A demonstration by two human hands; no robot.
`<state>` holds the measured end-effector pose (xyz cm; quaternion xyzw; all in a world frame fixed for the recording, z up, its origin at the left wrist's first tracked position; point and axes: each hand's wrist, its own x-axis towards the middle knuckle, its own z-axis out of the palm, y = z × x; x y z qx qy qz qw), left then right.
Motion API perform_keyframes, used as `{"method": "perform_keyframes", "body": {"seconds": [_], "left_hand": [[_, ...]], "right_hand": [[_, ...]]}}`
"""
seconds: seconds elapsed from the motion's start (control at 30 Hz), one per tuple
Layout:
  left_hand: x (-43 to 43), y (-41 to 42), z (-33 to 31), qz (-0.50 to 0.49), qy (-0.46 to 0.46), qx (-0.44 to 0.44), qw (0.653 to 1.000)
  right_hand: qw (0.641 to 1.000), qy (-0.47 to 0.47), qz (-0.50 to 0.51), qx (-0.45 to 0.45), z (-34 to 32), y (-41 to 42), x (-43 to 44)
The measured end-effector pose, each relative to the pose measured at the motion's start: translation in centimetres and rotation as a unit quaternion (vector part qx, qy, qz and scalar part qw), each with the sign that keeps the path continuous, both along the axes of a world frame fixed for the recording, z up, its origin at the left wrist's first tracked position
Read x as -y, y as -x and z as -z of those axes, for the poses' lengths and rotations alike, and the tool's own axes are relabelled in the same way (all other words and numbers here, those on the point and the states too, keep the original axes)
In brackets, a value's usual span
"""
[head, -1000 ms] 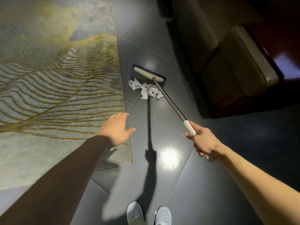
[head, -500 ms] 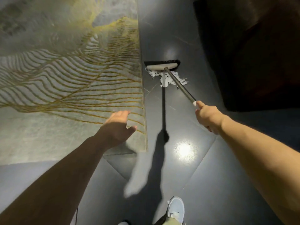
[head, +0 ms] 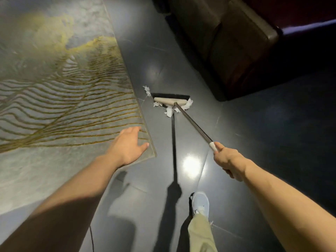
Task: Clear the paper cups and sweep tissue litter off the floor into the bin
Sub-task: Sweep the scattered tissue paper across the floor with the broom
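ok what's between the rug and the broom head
In the head view, a narrow strip of dark floor with one stray tissue scrap lying on it, close to the broom head and clear of the rug.

Tissue litter (head: 171, 111): torn white scraps, bunched on the dark glossy floor (head: 245, 142) against the near side of the broom head. One stray scrap (head: 147, 90) lies apart, just beyond the head's left end and near the rug (head: 72, 99) edge. Broom (head: 171, 101): cream bar head with black bristles, set crosswise on the floor, its thin metal handle slanting back and to the right to a white grip held in the right hand (head: 227, 160).
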<state>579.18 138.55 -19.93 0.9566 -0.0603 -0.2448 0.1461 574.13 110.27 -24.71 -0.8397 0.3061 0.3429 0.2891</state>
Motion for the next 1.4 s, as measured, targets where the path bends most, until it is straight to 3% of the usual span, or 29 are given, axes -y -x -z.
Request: {"method": "perform_keyframes", "body": {"seconds": [0.17,0.33,0.5,0.73,0.9,1.07,1.4], "left_hand": [[-2.2,6.4,-0.7,0.041,-0.011,-0.014,0.999],[-2.0,8.6,-0.5,0.042,0.018,0.000,0.999],[-2.1,9.0,0.0,0.037,0.019,-0.004,0.999],[-4.8,7.4,0.2,-0.050,0.002,-0.004,0.999],[-5.1,6.1,1.6,-0.097,-0.004,-0.002,0.995],[-2.2,5.7,2.9,-0.096,0.007,-0.020,0.995],[2.0,8.9,1.4,-0.004,0.035,-0.027,0.999]], "right_hand": [[0.995,-0.057,0.064,0.048,-3.8,10.4,-1.8],[0.982,-0.108,0.126,0.094,-4.4,12.8,-2.5],[0.980,-0.097,0.094,0.144,-4.2,6.9,-4.0],[0.984,-0.116,0.058,0.121,-2.1,-4.7,-5.1],[0.992,-0.037,-0.067,0.104,2.2,-7.8,-4.0],[0.990,0.054,-0.121,0.047,3.2,-3.2,0.5],[0.998,0.045,-0.029,-0.011,1.4,9.8,1.1]]}}
